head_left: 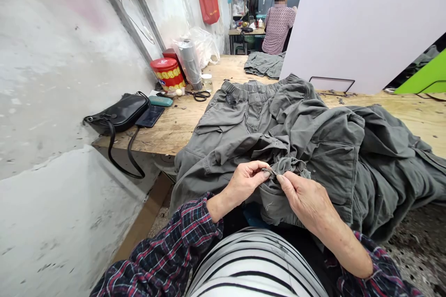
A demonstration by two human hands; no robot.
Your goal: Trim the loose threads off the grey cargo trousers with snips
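Grey-green trousers lie spread over the wooden table, waistband at the far side and the near part hanging over the front edge. My left hand pinches a bunched fold of this cloth between thumb and forefinger. Close beside it on the right, my right hand is closed at the same fold, thumb and fingertips pressed together. Whether its fingers also hold a small tool cannot be made out. More grey-green garments are heaped to the right.
On the wooden table at left are a black handbag, a phone, black scissors and a red tin. A white board stands at the back right. Another person is at a far table.
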